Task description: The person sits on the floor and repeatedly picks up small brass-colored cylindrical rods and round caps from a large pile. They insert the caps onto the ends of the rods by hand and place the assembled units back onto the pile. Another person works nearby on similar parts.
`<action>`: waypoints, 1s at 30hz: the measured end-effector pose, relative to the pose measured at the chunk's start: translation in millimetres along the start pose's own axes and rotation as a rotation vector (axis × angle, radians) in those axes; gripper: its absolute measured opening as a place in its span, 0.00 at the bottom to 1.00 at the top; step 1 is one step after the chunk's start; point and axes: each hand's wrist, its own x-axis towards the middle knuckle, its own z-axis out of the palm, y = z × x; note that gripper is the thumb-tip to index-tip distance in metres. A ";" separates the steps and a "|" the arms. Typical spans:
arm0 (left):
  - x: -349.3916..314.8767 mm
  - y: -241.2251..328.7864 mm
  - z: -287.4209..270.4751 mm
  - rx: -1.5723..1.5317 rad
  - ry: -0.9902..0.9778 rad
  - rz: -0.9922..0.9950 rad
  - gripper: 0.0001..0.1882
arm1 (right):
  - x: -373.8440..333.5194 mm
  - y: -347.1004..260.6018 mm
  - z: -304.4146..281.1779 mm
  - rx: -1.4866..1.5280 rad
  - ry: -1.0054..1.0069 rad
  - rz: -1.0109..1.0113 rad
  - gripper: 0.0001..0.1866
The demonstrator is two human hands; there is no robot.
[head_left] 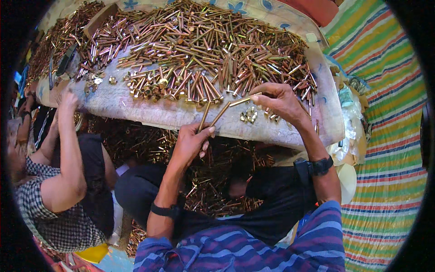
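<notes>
Your left hand (188, 143) is closed on a pair of metal rods (220, 114), held near their lower ends so they fan upward, toward twelve and one o'clock. Your right hand (280, 100) has a single rod (244, 100) pinched by its end between thumb and fingers, with its free end aimed at eight o'clock, at or very near the tip of a left-hand rod; you can't tell here whether they are joined.

The step looks like bringing these pieces end to end. The next move probably calls for a steady left hand and a small alignment from the right.

Just past the rods, at eight o'clock from your right hand, a cluster of small shiny fittings (248, 117) lies on the tabletop (163, 112). The big bolt pile (222, 50) fills twelve o'clock. You have a strip of showing cloth between pile and near edge, wider to the left. Your left hand is at that near edge, with more bolts (206, 195) below it at five o'clock. The right edge curves by at three o'clock; a co-worker (50, 195) sits toward eight.
</notes>
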 end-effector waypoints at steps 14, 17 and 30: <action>-0.2 -2.9 -6.9 0.053 -0.006 0.011 0.10 | 0.5 2.0 -4.4 0.095 0.026 0.031 0.11; -0.8 -2.2 -6.1 0.078 0.005 0.031 0.10 | 0.4 3.0 -5.3 0.108 0.016 0.054 0.11; -6.4 10.1 -2.7 0.244 -0.009 0.062 0.09 | -4.3 4.2 -10.5 0.055 -0.043 0.111 0.11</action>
